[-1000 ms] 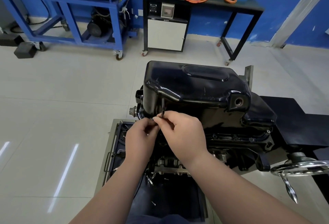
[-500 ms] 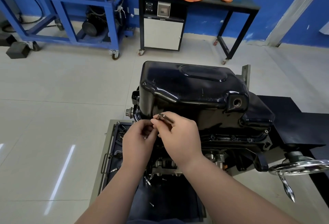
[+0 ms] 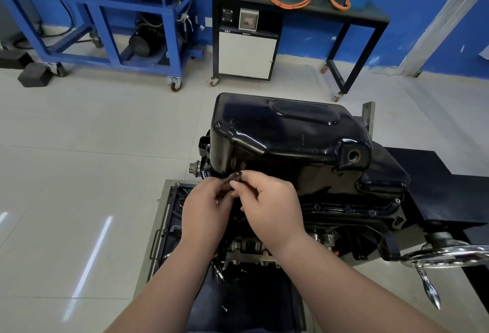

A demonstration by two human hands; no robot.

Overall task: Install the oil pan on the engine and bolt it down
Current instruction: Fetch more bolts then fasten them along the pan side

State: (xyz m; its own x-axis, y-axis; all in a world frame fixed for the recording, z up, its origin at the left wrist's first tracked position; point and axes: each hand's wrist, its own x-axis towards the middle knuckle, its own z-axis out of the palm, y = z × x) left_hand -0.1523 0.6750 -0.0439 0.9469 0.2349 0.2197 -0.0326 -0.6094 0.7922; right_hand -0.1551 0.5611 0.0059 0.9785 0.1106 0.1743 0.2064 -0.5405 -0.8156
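oil pan [image 3: 285,142] glossy black | handwheel [image 3: 449,256] shiny chrome | floor [image 3: 92,134] glossy tile

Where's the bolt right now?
In the head view, left of centre: the bolt is pinched between the left hand and right hand, by the near-left lower edge of the oil pan.

Floor [image 3: 79,160]: pale glossy tiles, thin grout lines; two bright streaks of reflected light [image 3: 90,261] lower left. Back wall [image 3: 407,1] blue, paint scuffed near pale slanted post [image 3: 444,20] at right. Blue steel trolley [image 3: 105,12] upper left, on castors; black motor [image 3: 144,41] low inside its frame. Black block [image 3: 35,74] on floor just beside trolley's left castor. Black table [image 3: 370,16] upper centre, on castors, carrying boxes linked by orange cables [image 3: 285,3]; white cabinet [image 3: 246,53] under its left end.
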